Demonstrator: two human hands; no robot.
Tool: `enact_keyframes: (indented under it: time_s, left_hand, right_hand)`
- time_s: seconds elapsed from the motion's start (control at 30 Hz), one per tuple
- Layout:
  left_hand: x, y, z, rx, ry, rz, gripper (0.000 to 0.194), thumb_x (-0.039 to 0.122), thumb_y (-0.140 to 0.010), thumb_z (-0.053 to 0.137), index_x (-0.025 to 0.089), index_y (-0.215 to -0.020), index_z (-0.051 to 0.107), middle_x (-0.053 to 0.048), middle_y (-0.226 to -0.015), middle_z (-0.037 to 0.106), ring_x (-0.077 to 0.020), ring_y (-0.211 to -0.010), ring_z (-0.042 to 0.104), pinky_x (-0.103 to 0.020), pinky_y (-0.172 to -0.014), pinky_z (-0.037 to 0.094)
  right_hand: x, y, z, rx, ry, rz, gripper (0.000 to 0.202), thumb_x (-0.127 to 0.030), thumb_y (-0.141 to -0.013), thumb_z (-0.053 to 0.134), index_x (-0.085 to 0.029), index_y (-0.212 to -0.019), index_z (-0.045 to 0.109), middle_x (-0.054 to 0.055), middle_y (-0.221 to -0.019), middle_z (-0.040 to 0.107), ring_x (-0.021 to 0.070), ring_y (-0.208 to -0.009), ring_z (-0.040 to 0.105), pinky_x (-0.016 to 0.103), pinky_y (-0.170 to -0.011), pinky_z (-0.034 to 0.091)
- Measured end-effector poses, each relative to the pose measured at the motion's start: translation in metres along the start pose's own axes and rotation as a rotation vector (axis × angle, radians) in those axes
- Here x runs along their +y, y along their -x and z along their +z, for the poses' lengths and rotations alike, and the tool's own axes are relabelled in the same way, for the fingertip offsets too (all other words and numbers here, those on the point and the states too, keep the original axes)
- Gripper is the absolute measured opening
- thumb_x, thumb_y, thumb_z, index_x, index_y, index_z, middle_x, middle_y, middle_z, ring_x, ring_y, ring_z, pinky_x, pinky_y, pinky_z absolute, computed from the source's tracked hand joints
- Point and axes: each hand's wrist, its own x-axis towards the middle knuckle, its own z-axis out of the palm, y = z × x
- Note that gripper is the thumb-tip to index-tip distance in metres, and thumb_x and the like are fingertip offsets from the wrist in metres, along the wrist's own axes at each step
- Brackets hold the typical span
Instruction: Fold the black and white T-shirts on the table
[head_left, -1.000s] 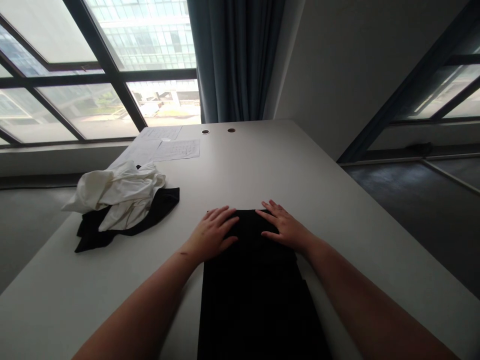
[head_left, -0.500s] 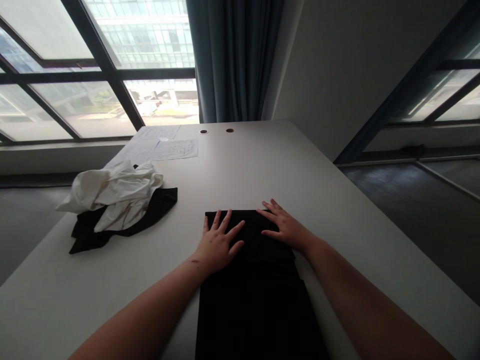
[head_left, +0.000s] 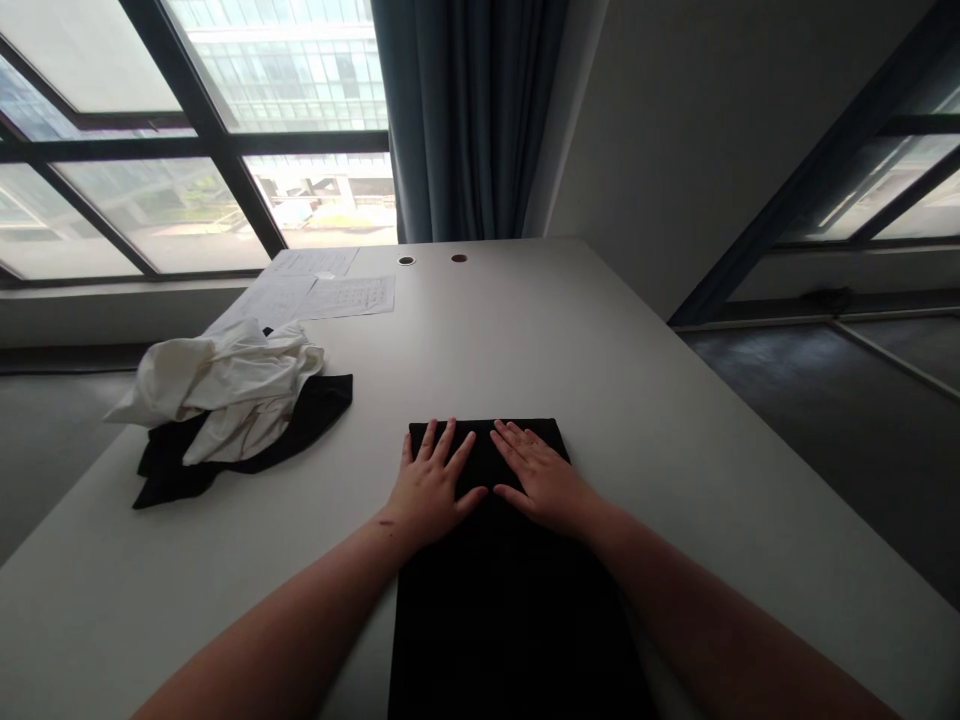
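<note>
A folded black cloth garment (head_left: 517, 610) lies flat on the white table in front of me, its near end running out of the bottom of the view. My left hand (head_left: 431, 490) rests palm down on the left side of its far end, fingers spread. On the right side, my right hand (head_left: 544, 480) lies flat on the same cloth, fingers stretched out and angled to the left. The two thumbs nearly meet over the middle. Neither hand grips anything. The exact kind of garment cannot be made out.
On the left of the white table (head_left: 480, 350) lies a crumpled white cloth (head_left: 225, 380) on top of a black cloth (head_left: 176, 485). Printed papers (head_left: 352, 295) are behind them. Two round cable holes are near the far edge, by a curtain (head_left: 465, 120) and windows.
My right hand has moved left and slightly down, from the cloth's far right edge to nearer the middle. The cloth's far right corner now shows. My left hand has stayed nearly still.
</note>
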Motion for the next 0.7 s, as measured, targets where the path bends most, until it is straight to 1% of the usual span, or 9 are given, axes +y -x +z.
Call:
enact_keyframes:
  time_s: [0.07, 0.17, 0.27, 0.33, 0.43, 0.5, 0.57, 0.63, 0.7]
  left_hand:
    - [-0.001, 0.000, 0.001, -0.004, 0.006, 0.011, 0.081, 0.060, -0.095, 0.062, 0.029, -0.165, 0.033, -0.012, -0.174, 0.021, -0.0412, -0.160, 0.017, -0.071, -0.125, 0.013]
    - [-0.003, 0.000, 0.003, -0.001, 0.032, 0.026, 0.081, 0.060, -0.096, 0.061, 0.030, -0.165, 0.033, -0.012, -0.174, 0.020, -0.0412, -0.160, 0.016, -0.072, -0.125, 0.012]
    - [-0.009, 0.002, 0.003, 0.003, 0.077, 0.059, 0.080, 0.059, -0.096, 0.062, 0.031, -0.165, 0.033, -0.011, -0.175, 0.019, -0.0402, -0.161, 0.014, -0.071, -0.125, 0.010]
    - [-0.018, 0.004, 0.002, -0.019, 0.124, 0.108, 0.076, 0.055, -0.097, 0.062, 0.033, -0.164, 0.034, -0.009, -0.175, 0.019, -0.0380, -0.161, 0.015, -0.070, -0.126, 0.009]
    - [-0.039, 0.015, -0.003, -0.069, 0.218, 0.162, 0.066, 0.047, -0.101, 0.059, 0.035, -0.163, 0.037, -0.005, -0.174, 0.024, -0.0316, -0.161, 0.020, -0.063, -0.129, 0.013]
    - [-0.053, 0.030, -0.006, -0.072, 0.273, 0.132, 0.061, 0.042, -0.103, 0.055, 0.033, -0.161, 0.040, -0.004, -0.172, 0.029, -0.0290, -0.160, 0.024, -0.057, -0.130, 0.019]
    - [-0.063, 0.051, -0.010, -0.039, 0.311, 0.081, 0.057, 0.039, -0.103, 0.055, 0.030, -0.159, 0.045, -0.006, -0.171, 0.034, -0.0295, -0.158, 0.030, -0.056, -0.129, 0.025]
    - [-0.067, 0.078, -0.015, 0.015, 0.343, 0.069, 0.054, 0.037, -0.101, 0.057, 0.030, -0.154, 0.051, -0.008, -0.167, 0.040, -0.0304, -0.153, 0.039, -0.055, -0.126, 0.033]
    - [-0.062, 0.107, -0.019, 0.067, 0.364, 0.111, 0.052, 0.036, -0.098, 0.061, 0.030, -0.150, 0.056, -0.009, -0.164, 0.045, -0.0310, -0.150, 0.043, -0.054, -0.122, 0.040]
  right_hand:
    - [0.006, 0.000, -0.001, -0.012, -0.018, -0.012, 0.080, -0.049, -0.102, 0.055, -0.017, -0.168, 0.024, 0.013, -0.173, 0.019, 0.0284, -0.161, 0.017, 0.053, -0.131, 0.021]
    - [0.007, 0.001, -0.006, -0.011, -0.063, -0.019, 0.081, -0.049, -0.100, 0.059, -0.019, -0.167, 0.027, 0.013, -0.173, 0.020, 0.0290, -0.161, 0.019, 0.054, -0.131, 0.021]
    - [0.007, 0.002, -0.011, 0.007, -0.146, -0.021, 0.078, -0.045, -0.097, 0.065, -0.021, -0.165, 0.034, 0.013, -0.172, 0.023, 0.0300, -0.160, 0.022, 0.055, -0.131, 0.022]
    - [0.009, 0.005, -0.016, 0.031, -0.236, -0.038, 0.070, -0.039, -0.097, 0.065, -0.023, -0.161, 0.043, 0.012, -0.171, 0.029, 0.0296, -0.158, 0.027, 0.056, -0.130, 0.022]
    - [0.013, 0.019, -0.024, 0.100, -0.400, -0.055, 0.047, -0.030, -0.099, 0.059, -0.025, -0.146, 0.061, 0.010, -0.161, 0.048, 0.0273, -0.151, 0.043, 0.054, -0.127, 0.031]
    - [0.013, 0.036, -0.028, 0.180, -0.480, -0.039, 0.035, -0.027, -0.100, 0.056, -0.024, -0.132, 0.070, 0.009, -0.150, 0.061, 0.0260, -0.142, 0.054, 0.052, -0.123, 0.040]
    - [0.009, 0.058, -0.030, 0.283, -0.515, -0.016, 0.028, -0.026, -0.100, 0.055, -0.023, -0.121, 0.074, 0.010, -0.139, 0.068, 0.0252, -0.134, 0.061, 0.049, -0.117, 0.047]
    - [-0.002, 0.083, -0.030, 0.369, -0.507, -0.011, 0.023, -0.026, -0.100, 0.056, -0.023, -0.113, 0.075, 0.011, -0.131, 0.071, 0.0245, -0.128, 0.064, 0.046, -0.113, 0.051]
    - [-0.018, 0.108, -0.031, 0.408, -0.475, -0.036, 0.019, -0.027, -0.100, 0.058, -0.023, -0.109, 0.075, 0.011, -0.123, 0.072, 0.0239, -0.123, 0.065, 0.044, -0.109, 0.054]
